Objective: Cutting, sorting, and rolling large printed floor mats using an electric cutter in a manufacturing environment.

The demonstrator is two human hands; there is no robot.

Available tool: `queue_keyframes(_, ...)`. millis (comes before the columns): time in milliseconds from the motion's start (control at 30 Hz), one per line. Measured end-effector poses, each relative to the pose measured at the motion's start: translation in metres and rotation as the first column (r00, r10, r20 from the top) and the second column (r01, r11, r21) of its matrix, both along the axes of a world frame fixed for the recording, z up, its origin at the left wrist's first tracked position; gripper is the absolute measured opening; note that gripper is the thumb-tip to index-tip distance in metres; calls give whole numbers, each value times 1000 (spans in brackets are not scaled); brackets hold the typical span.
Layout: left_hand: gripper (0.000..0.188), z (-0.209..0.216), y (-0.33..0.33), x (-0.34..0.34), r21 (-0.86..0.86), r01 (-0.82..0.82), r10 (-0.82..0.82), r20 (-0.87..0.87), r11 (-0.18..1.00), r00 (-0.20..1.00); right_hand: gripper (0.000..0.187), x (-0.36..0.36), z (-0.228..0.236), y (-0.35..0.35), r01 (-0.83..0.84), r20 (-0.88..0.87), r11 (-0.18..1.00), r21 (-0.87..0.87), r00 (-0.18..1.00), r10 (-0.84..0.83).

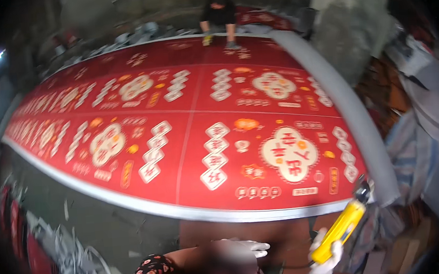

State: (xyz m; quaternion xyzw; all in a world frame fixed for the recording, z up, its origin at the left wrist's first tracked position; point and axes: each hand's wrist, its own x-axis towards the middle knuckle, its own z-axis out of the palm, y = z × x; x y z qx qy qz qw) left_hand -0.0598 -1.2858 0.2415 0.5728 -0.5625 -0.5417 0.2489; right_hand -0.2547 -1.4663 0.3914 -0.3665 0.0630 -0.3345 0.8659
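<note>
My right hand, in a white glove, is wrapped round a yellow power tool with a dark head. The tool slants up to the right, its head at the near right corner of a large printed red sheet. White and orange shapes with characters repeat across the sheet, and a white border runs along its near edge. Whether the tool touches that edge I cannot tell. My left hand, also white-gloved, is near my body below the sheet, fingers stretched out and holding nothing visible; a blurred patch hides part of it.
At the far edge a person in dark clothes leans over the sheet with both hands on it. A grey strip borders the right side. Grey scraps lie on the floor at left; striped bags stand at right.
</note>
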Motion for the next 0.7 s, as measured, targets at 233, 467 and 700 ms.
queue_keyframes(233, 65, 92, 171, 33, 524, -770, 741, 338, 363, 580, 57, 102, 82, -47, 128, 62, 978, 163, 988, -139)
queue_keyframes(467, 60, 4, 359, 86, 552, -816, 898, 254, 170, 360, 69, 135, 80, 33, 212, -354, 899, -382, 865, -355)
queue_keyframes(700, 61, -183, 391, 164, 150, -850, 858, 22, 506, 514, 82, 176, 1, 201, -51, -805, 974, -221, 574, -153)
